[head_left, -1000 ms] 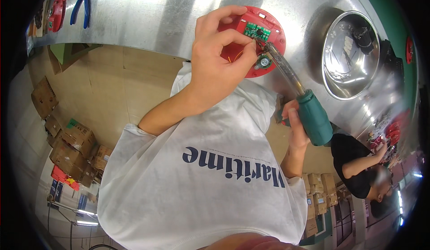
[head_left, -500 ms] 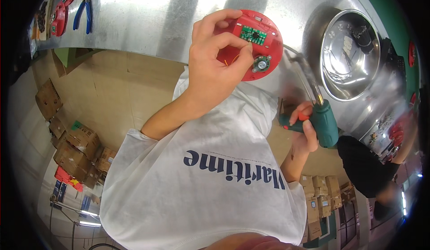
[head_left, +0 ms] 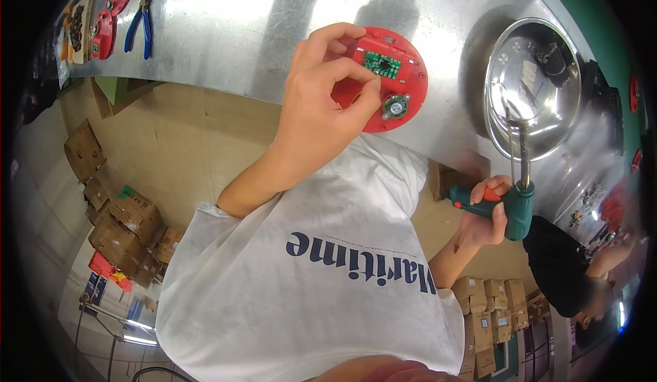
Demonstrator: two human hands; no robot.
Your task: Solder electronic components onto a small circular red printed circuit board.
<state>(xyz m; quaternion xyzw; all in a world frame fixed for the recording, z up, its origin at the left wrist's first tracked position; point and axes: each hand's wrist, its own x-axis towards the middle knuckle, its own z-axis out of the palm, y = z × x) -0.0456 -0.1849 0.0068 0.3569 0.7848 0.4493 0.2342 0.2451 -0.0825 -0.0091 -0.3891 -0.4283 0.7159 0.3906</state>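
My left hand (head_left: pixel 327 84) is closed at a round red plastic housing (head_left: pixel 415 74) above the metal table's edge. Its thumb and index finger pinch together by the green circuit board (head_left: pixel 383 64), at thin wires (head_left: pixel 356 97), while other fingers reach the housing's upper rim. A small round metal-and-green part (head_left: pixel 395 107) is fixed in the housing. On the right, my right hand (head_left: pixel 484 219) grips a green soldering gun (head_left: pixel 521 211) with a red trigger. Its thin metal tip and side tube point up over the near-left rim of the steel bowl, apart from the housing.
The shiny steel bowl (head_left: pixel 490 101) stands on the metal table (head_left: pixel 226 33) at right, holding small parts. Blue-handled cutters (head_left: pixel 140 32) and red housings (head_left: pixel 105 33) lie at far left. Cardboard boxes (head_left: pixel 126 225) are stacked on the floor. Another person (head_left: pixel 558 266) is at the right.
My right hand has drawn the soldering gun right and back, its tip leaving the housing's edge for the bowl. My left hand keeps its pinch; the view has shifted slightly.
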